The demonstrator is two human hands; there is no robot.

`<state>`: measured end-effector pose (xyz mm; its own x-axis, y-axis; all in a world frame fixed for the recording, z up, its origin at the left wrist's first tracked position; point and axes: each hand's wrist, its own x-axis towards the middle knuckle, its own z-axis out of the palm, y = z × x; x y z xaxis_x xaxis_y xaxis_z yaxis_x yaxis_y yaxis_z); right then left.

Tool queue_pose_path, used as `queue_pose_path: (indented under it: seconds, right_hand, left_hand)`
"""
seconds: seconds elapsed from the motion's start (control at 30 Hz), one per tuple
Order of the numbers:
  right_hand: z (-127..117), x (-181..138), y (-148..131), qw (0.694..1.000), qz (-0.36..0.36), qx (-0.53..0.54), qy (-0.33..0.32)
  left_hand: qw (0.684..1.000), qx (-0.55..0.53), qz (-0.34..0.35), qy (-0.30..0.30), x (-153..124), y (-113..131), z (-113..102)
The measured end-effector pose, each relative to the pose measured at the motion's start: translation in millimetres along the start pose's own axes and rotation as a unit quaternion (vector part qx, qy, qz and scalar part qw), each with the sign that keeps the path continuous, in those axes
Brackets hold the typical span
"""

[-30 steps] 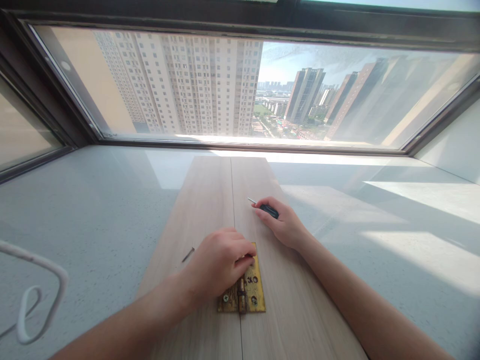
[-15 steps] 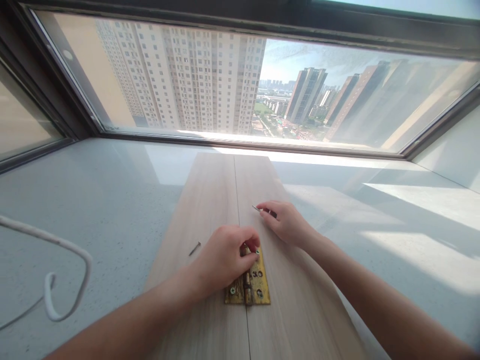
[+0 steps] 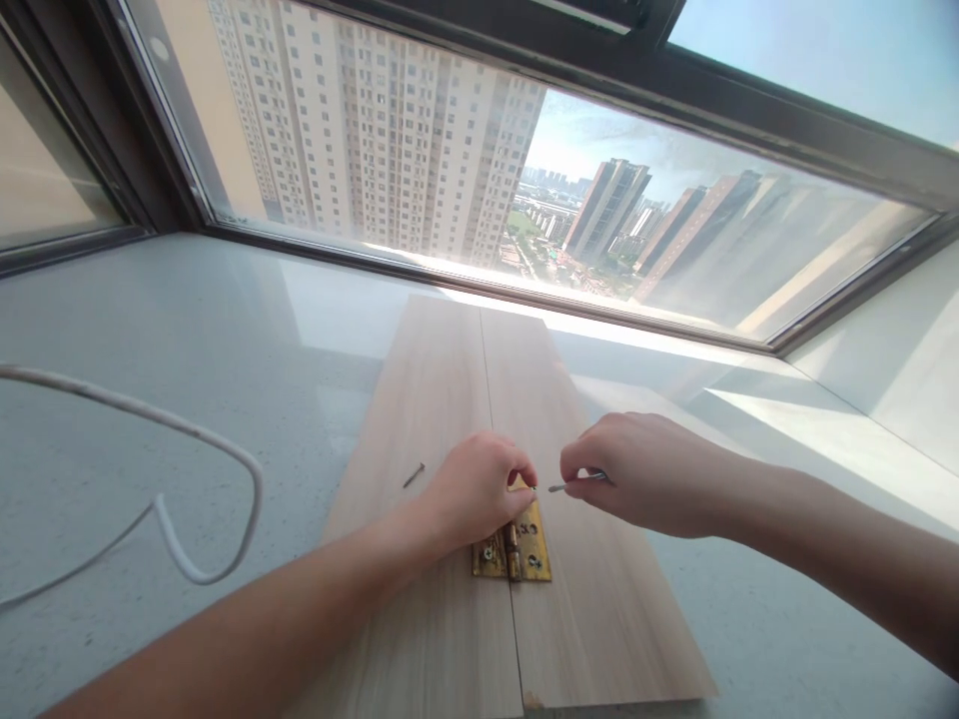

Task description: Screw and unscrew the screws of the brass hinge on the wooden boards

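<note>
A worn brass hinge (image 3: 533, 559) lies open across the seam between two pale wooden boards (image 3: 599, 619), with screw heads showing in some of its holes. My left hand (image 3: 479, 489) reaches over its upper part, thumb and forefinger pinched around a screw (image 3: 534, 488) at the upper right hole. Just to the right, my right hand (image 3: 636, 474) is closed on a thin, short metal screwdriver bit (image 3: 558, 488), its tip pointing left toward that screw but apart from it. A loose screw (image 3: 414, 475) rests on the left board, beside my left hand.
A white cable (image 3: 251, 489) loops over the speckled white sill (image 3: 300, 399) at left. Beyond the boards' far end runs the dark window frame (image 3: 486, 285), with tall buildings outside. A white wall (image 3: 884, 340) stands at right.
My right hand has come back from farther up the right board and turned, bringing the bit near the hinge. My left hand keeps its pinch at the hinge. The view has tilted.
</note>
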<state>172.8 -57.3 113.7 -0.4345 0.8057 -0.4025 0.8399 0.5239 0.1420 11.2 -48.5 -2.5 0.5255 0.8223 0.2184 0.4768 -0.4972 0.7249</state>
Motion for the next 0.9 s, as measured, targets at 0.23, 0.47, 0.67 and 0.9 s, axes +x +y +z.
queue_pose_path:
  seconds: [0.23, 0.47, 0.67, 0.9]
  right_hand:
    - [-7.4, 13.0, -5.9, 0.999, 0.006, -0.042, -0.022]
    - [-11.3, 14.3, -8.6, 0.999, 0.015, -0.041, -0.022]
    - [-13.9, 15.8, -11.8, 0.999, -0.005, -0.043, -0.025]
    - [-14.2, 18.8, -12.6, 0.998, -0.002, -0.063, -0.022]
  left_hand:
    - [1.0, 0.006, -0.001, -0.003, 0.3, -1.1, -3.4]
    - [1.0, 0.014, 0.008, 0.003, -1.0, -1.6, -3.2]
    - [0.999, 0.033, 0.021, 0.007, -0.7, -3.4, -2.4]
    - [1.0, 0.015, 0.019, 0.008, -0.8, -4.9, -1.0]
